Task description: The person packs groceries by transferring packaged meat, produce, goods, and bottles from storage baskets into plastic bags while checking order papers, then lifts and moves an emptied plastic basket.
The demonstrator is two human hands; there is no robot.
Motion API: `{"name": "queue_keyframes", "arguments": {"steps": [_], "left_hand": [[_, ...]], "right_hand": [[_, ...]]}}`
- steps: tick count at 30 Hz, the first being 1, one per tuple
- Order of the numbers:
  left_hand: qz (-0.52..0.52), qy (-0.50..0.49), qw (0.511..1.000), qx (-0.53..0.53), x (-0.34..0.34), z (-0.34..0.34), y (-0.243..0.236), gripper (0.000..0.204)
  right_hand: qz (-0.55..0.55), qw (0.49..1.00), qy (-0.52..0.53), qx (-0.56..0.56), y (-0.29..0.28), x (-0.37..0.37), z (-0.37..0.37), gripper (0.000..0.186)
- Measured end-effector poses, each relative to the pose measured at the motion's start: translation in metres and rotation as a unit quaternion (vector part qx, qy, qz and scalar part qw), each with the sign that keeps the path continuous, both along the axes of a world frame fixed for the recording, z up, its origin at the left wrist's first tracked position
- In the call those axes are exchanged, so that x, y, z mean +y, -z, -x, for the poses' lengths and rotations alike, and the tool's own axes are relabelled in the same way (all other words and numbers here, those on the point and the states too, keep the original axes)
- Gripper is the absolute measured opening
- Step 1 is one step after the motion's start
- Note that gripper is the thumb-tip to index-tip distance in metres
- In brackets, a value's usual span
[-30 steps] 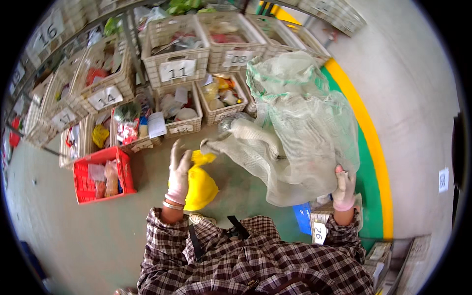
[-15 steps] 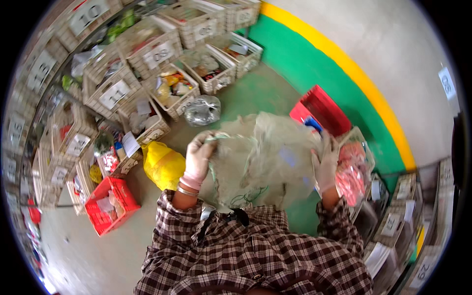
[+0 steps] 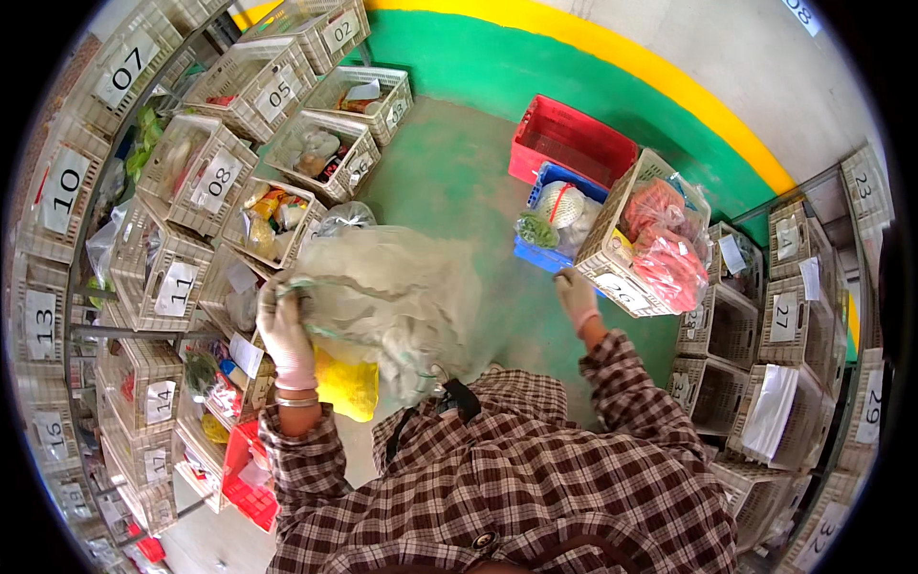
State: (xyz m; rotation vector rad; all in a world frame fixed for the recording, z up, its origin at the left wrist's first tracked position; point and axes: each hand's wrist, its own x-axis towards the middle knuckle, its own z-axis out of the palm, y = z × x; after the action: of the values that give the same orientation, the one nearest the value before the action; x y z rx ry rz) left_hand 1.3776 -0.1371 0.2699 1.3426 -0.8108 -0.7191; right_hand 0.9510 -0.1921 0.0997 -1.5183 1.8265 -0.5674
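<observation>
My left hand [image 3: 285,333], in a pale glove, is closed on the green-edged rim of a pale mesh sack [image 3: 402,287], which hangs in loose folds to its right. Below the sack lies a bulging yellow bag [image 3: 346,392]. My right hand [image 3: 576,297], also gloved, is empty, fingers apart and loosely curled, close to the lower corner of a beige crate [image 3: 602,253] full of bagged pink and red items. I cannot tell whether it touches that crate. Just behind is a blue crate [image 3: 535,247] with greens and white netted goods; a red tub [image 3: 531,143] stands beyond.
Racks of beige crates run along my left [image 3: 143,258] and right [image 3: 794,354], many holding bagged goods. A red basket [image 3: 239,478] is at lower left. A silver bag [image 3: 344,218] lies behind the sack. A green and yellow painted band [image 3: 449,48] runs along the far wall.
The view has swung rightward. My right hand has let go of the mesh sack and moved beside the crates. The sack has moved left and lower, still in my left hand.
</observation>
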Motion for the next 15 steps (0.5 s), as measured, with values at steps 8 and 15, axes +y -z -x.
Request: {"name": "queue_keyframes", "arguments": {"steps": [8, 15], "left_hand": [[-0.032, 0.261, 0.963, 0.063, -0.027, 0.013, -0.04, 0.02], [0.019, 0.067, 0.781, -0.621, -0.057, -0.124, -0.063, 0.036]], "right_hand": [[-0.143, 0.974, -0.175, -0.028, -0.1, -0.017, -0.201, 0.086], [0.102, 0.975, -0.066, 0.188, -0.053, -0.094, -0.136, 0.051]]}}
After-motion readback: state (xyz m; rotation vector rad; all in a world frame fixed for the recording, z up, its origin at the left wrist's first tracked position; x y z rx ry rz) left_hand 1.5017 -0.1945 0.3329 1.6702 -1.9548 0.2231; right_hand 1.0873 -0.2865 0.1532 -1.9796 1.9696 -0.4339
